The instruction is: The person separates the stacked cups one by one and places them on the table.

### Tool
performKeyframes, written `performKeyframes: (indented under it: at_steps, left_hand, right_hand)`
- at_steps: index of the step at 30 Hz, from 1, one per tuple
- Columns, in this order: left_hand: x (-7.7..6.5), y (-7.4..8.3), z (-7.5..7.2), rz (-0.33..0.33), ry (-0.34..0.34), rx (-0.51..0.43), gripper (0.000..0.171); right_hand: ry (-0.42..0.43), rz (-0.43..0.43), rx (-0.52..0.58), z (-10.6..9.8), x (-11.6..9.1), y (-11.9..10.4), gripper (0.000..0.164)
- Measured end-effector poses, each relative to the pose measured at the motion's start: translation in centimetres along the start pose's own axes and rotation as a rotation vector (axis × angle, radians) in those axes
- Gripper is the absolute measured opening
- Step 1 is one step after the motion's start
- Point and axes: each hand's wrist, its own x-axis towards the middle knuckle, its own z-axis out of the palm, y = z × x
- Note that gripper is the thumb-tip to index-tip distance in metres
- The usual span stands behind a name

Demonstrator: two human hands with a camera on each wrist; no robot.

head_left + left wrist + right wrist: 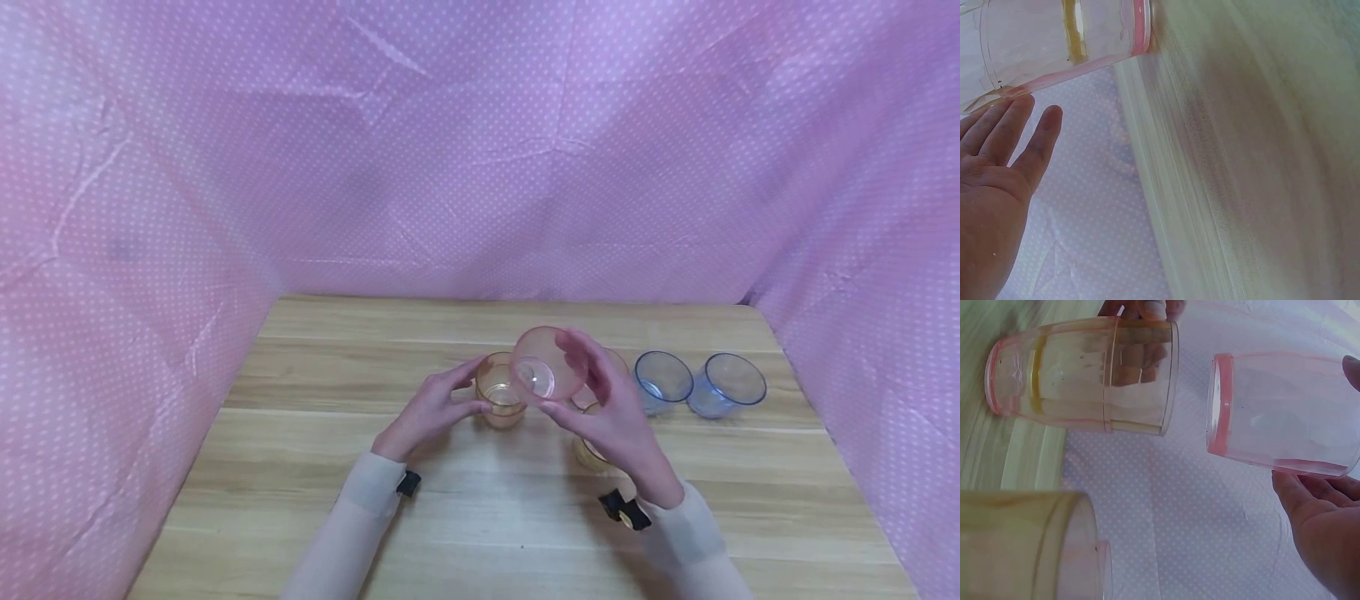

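Observation:
Near the middle of the table, my left hand (431, 408) grips a clear yellow cup (497, 385) round its sides. This cup sits nested in a pink-based cup (996, 384), both upright. My right hand (618, 421) holds another clear pink cup (543, 358) between thumb and fingers. That cup is raised just right of the nested pair, tilted with its mouth toward the head camera. In the right wrist view a gap parts it from the yellow cup's rim. Only part of my left hand (997, 181) shows in the left wrist view.
Partly hidden behind my right hand are another yellow cup (589, 455) and another pink cup (618, 363). Two clear blue cups (662, 380) (724, 390) stand upright farther right. Pink dotted cloth (480, 167) walls the wooden table (300, 467) at the back and sides.

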Motion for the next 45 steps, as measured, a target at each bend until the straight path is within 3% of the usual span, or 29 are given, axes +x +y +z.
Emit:
performKeyframes:
  at_steps: [28, 36, 45]
  left_hand:
    - [0.1, -0.1, 0.2, 0.005, 0.029, 0.01, 0.076]
    - [0.1, -0.2, 0.2, -0.001, 0.033, 0.007, 0.076]
    - [0.0, -0.1, 0.2, -0.01, 0.024, 0.003, 0.076]
  right_hand:
    - [0.098, 0.042, -0.087, -4.8, -2.9, 0.4, 0.09]
    - [0.124, 0.009, 0.016, -6.3, -3.9, 0.9, 0.088]
    - [0.151, 0.047, -0.005, -7.8, -5.1, 1.1, 0.089]
